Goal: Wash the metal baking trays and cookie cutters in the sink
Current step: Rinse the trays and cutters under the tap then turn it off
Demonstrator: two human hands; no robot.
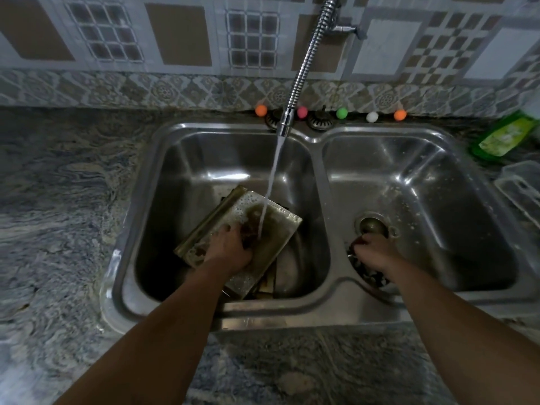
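The mottled grey stone counter (67, 229) runs nearest, in front of a double-basin stainless steel sink (321, 302). In the left basin the left hand (230, 247) presses a dark scrubbing pad against a soapy rectangular metal baking tray (271, 217), which lies tilted over other trays, under water from the coiled chrome tap hose (309, 57). The right hand (372, 252) is curled in the right basin, just beside the drain (372, 225), over small dark pieces, probably cookie cutters; whether it grips one I cannot tell. Judging by the suds, washing is midway, with the trays beneath untouched. A green dish-soap bottle (502, 135) lies on the counter, right.
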